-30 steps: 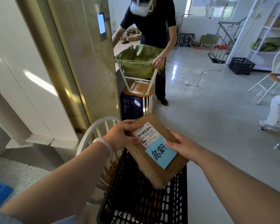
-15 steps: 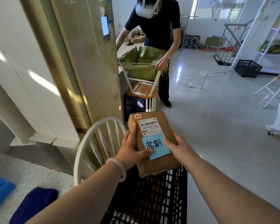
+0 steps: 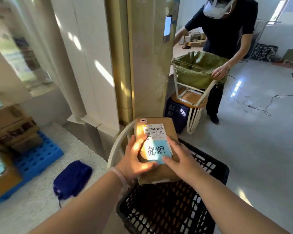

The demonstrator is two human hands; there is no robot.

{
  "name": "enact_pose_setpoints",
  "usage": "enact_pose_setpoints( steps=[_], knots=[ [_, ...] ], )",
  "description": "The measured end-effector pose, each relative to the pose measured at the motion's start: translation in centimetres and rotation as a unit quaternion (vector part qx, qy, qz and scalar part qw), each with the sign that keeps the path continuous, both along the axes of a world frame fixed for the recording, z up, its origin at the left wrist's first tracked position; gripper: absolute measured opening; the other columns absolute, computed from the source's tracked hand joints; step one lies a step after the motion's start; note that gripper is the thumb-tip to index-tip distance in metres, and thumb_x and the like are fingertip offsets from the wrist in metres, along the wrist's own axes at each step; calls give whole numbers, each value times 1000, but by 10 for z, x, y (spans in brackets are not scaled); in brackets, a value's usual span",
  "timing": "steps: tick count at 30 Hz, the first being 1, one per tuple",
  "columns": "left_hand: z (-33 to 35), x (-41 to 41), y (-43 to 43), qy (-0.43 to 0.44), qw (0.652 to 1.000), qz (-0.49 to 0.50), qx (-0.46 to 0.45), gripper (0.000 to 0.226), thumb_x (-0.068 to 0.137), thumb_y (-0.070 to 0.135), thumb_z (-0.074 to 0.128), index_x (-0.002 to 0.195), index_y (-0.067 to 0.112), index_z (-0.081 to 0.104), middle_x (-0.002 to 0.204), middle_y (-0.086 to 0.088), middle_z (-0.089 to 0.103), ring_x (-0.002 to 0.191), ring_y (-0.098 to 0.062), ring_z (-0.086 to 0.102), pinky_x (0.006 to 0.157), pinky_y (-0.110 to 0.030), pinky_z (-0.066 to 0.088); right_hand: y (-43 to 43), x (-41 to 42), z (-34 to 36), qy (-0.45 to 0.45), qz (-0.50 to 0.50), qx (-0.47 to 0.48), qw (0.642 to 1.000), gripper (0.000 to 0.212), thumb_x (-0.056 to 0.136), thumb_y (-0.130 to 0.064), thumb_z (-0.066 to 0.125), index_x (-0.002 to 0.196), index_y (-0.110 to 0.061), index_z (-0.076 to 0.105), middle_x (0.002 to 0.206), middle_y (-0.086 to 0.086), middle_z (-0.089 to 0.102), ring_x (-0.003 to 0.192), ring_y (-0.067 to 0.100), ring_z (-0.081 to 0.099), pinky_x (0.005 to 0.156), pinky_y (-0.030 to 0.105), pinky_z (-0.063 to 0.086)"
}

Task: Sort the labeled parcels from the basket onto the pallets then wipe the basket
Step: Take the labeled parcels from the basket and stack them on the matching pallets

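We record the parcel (image 3: 157,173) held over the far rim of the basket (image 3: 215,168), left hand (image 3: 135,159) and right hand (image 3: 181,159) each with a grip clasping one side; boxes (image 3: 15,130) sit on the left pallet (image 3: 35,159), with this placement and the wipe outstanding.

Left hand (image 3: 134,159) and right hand (image 3: 179,162) gripping labeled parcel (image 3: 156,146) above black basket (image 3: 215,168), blue pallet (image 3: 35,159) left
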State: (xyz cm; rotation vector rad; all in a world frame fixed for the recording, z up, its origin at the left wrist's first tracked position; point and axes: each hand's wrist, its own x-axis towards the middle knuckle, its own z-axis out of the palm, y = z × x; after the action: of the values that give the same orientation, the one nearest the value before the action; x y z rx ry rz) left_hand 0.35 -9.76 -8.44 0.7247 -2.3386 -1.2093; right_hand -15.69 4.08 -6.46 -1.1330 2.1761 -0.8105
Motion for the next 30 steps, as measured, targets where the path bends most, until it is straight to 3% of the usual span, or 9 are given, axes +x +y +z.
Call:
enact_pose_setpoints(
  steps=[2,4,6,9,12,18,22,26,30],
  knots=[
    [4,27,-5,-27,999,37,11,107,58,72,74,145,45,19,159,8,4,146,-17,11,121,-39,20,-12,17,3,5,49,-6,999,72,93,-48,57,146,-61,10,157,-9,16,139,17,29,111,41,35],
    [9,56,-7,-51,995,54,70,105,65,56,82,144,50,12,155,19,-4,145,-17,11,120,-38,22,-27,37,4,6,82,-7,997,74,93,-43,60,149,-54,13,154,-8,18,128,12,38,103,31,37],
    [9,85,-9,-58,993,76,64,100,73,44,82,144,51,12,156,17,-7,146,-18,8,120,-38,21,-42,60,6,14,106,-5,994,76,90,-45,64,150,-50,17,150,-10,22,132,14,37,103,28,36],
    [11,130,-11,-31,990,125,52,96,70,45,83,139,57,17,158,12,-4,147,-18,6,119,-36,19,-60,98,7,4,147,-47,988,74,87,-42,69,139,-64,21,157,-4,19,147,15,18,115,30,26],
    [15,178,-14,-2,985,169,45,95,61,53,83,129,67,18,158,9,1,146,-19,11,118,-34,23,-73,144,19,-10,174,-43,984,73,89,-37,68,143,-60,24,154,-9,14,142,16,26,113,32,34],
    [22,307,-11,-16,969,242,39,93,70,35,86,133,56,22,159,5,-2,148,-13,-1,114,-29,14,-96,266,23,15,252,-29,967,74,91,-47,63,146,-60,15,155,-13,7,144,15,20,114,33,27],
    [30,410,-2,-29,955,295,28,93,70,35,86,132,58,20,158,6,0,144,-8,3,112,-27,16,-109,363,21,7,313,-40,949,70,91,-50,61,144,-63,17,153,-15,9,135,10,27,107,30,38],
    [34,504,10,-34,939,340,32,93,69,37,86,126,65,18,156,8,5,143,-17,14,112,-30,25,-121,453,19,-18,370,-47,928,68,89,-52,62,142,-65,21,154,-15,8,138,13,29,108,38,43],
    [34,588,24,-50,916,394,48,97,69,41,85,138,59,19,158,9,1,146,-18,9,115,-35,23,-124,538,17,-22,408,-61,911,68,89,-52,62,140,-67,20,155,-13,9,140,12,25,112,39,39]
  ],
)
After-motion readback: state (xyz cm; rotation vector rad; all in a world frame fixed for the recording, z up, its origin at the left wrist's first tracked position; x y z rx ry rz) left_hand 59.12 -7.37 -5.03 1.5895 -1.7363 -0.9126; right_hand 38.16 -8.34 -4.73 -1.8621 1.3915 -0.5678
